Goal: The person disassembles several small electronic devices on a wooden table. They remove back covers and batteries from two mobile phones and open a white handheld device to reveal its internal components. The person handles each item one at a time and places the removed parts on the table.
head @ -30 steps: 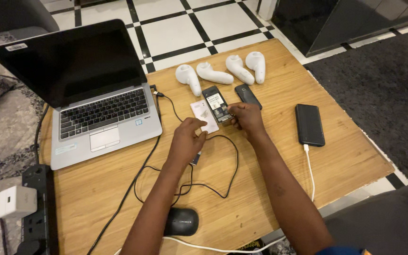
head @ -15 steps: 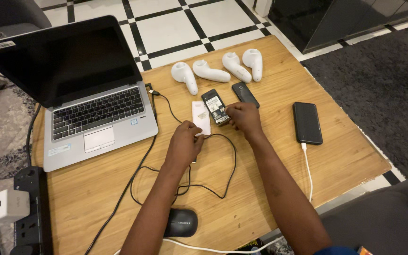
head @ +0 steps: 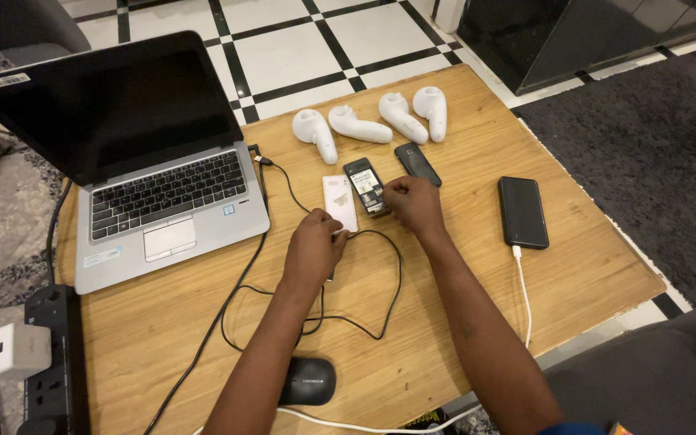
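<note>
Light is bright and even across the wooden table (head: 461, 314); soft shadows sit close under both forearms and beneath the cable (head: 380, 306); the glossy floor tiles (head: 283, 40) beyond the table's far edge give a pale sheen; the laptop screen (head: 114, 109) stays dark, barely reflecting; focus is crisp at centre; straight lines bow slightly toward the corners.

I see a wooden table (head: 606, 266) from above | my left hand (head: 314, 246) rests curled on a black cable (head: 380, 310) just below a white battery (head: 340, 201) | my right hand (head: 414, 203) touches an opened small phone (head: 365, 185) | open laptop (head: 147, 177) far left | black power bank (head: 523, 211) right.
</note>
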